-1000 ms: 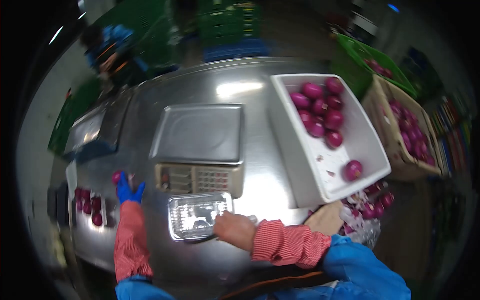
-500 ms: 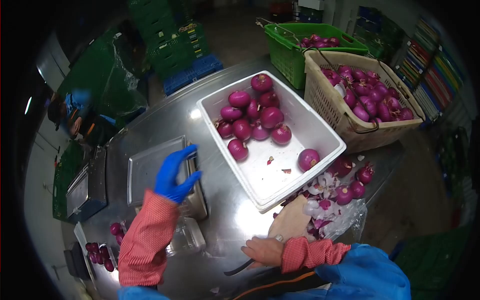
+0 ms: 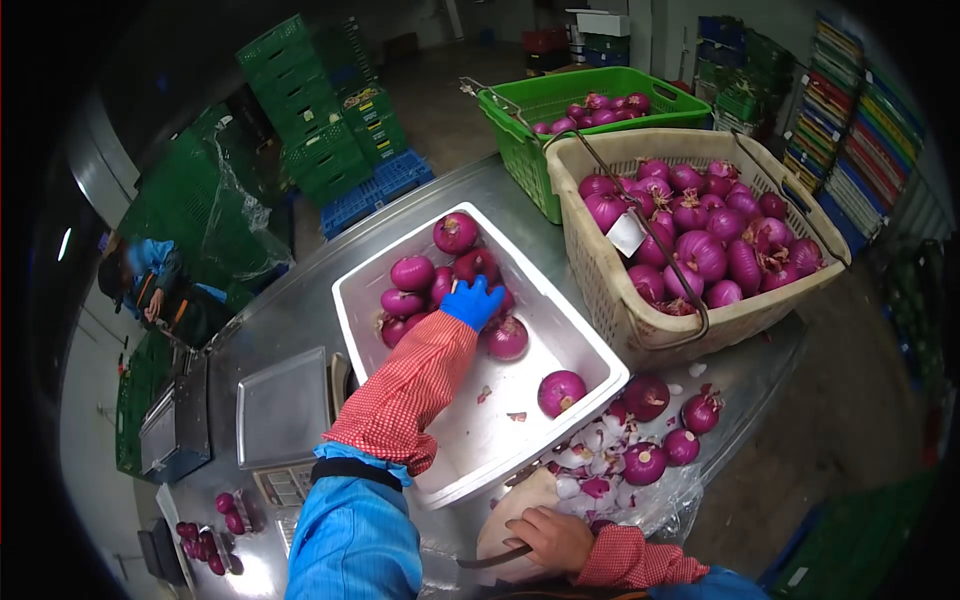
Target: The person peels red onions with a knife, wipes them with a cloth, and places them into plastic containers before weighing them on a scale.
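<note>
My left hand (image 3: 472,300), in a blue glove, is reached into the white tub (image 3: 465,440) at the middle of the tabletop (image 3: 300,300). Its fingers are partly spread and lie on the cluster of red onions (image 3: 412,272) at the far end of the tub. The glove touches the onions, but I cannot tell whether it has closed on one. Another onion (image 3: 507,338) lies just beside the glove on its near side, and a single onion (image 3: 562,392) sits apart near the right wall of the tub. My right hand (image 3: 550,537), bare, is at the near edge of the tabletop. Its fingers are curled tight around the handle of a dark knife (image 3: 488,560), and it rests on a beige board (image 3: 515,500). Just beyond the board lies a pile of onion peel (image 3: 598,470) with loose onions (image 3: 645,463) beside it. A beige basket (image 3: 640,320) full of onions stands at the right edge of the tabletop, touching the tub. A scale (image 3: 283,408) stands left of the tub.
</note>
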Demonstrator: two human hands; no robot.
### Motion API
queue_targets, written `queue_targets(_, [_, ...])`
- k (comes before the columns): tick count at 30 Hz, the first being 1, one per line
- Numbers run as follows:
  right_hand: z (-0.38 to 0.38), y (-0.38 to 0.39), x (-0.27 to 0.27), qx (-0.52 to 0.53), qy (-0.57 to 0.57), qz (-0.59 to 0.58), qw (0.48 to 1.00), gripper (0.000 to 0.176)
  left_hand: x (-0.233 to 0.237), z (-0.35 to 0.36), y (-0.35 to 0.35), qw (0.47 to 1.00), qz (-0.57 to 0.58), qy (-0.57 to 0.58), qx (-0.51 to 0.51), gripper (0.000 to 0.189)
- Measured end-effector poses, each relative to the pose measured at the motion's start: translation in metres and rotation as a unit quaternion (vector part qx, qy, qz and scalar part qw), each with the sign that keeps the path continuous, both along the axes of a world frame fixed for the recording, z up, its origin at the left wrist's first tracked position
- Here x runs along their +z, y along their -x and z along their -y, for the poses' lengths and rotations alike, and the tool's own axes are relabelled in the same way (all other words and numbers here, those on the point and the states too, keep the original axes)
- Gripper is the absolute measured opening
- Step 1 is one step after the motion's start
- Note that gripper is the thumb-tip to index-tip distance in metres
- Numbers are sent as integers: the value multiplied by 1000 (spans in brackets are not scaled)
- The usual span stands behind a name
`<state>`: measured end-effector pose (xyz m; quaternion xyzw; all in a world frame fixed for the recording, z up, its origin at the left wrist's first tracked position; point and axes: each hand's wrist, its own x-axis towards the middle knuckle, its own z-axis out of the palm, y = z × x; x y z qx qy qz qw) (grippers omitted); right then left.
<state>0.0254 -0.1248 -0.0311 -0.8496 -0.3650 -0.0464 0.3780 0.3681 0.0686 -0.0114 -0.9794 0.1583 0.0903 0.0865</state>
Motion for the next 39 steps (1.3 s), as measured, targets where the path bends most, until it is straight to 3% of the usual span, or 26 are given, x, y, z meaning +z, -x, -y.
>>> queue_targets(5, [13,-5,-23,11,-27,-8,1000,22,3,-8,8,999,20,-26,-12,95])
queue_targets(8, [17,-6,-14,-16,-46,-35,998,24,12,-12,31,975,101,176,86,98])
queue_targets(9, [19,-5,-8,-29,-49,-50,997,25,32,-10,44,958,78,245,127,94])
queue_targets(10, [22,-5,0,-44,-58,-100,992,24,29,-19,49,912,34,392,114,92])
queue_targets(12, [29,-9,18,-76,-76,-199,974,23,25,-43,62,751,-49,654,82,89])
queue_targets(13, [33,-12,27,-90,-94,-271,954,20,65,-37,93,722,-109,670,133,86])
queue_targets(16, [37,-25,9,-128,-209,-168,955,20,91,-43,159,556,-203,794,141,88])
queue_targets(18, [41,-28,26,-135,-251,-296,912,24,101,-40,206,445,-256,849,127,89])
queue_targets(19, [41,-31,36,-140,-269,-343,889,27,109,-28,230,406,-245,871,127,88])
queue_targets(22, [39,-35,76,-140,-206,-295,922,24,99,-24,279,349,-301,879,121,89])
queue_targets(23, [37,-35,86,-127,-179,-207,954,22,96,-22,292,372,-295,871,123,87])
queue_targets(25, [32,-34,103,-94,-109,-21,989,23,93,-22,315,470,-249,838,125,83])
queue_targets(29, [22,-19,120,-67,40,130,988,18,95,-18,348,584,-205,771,147,82])
queue_targets(35, [17,-10,108,-57,97,164,980,13,89,-13,370,643,-226,719,137,79])
queue_targets(39, [25,-15,86,-64,68,162,982,25,84,-15,373,627,-282,716,121,76])
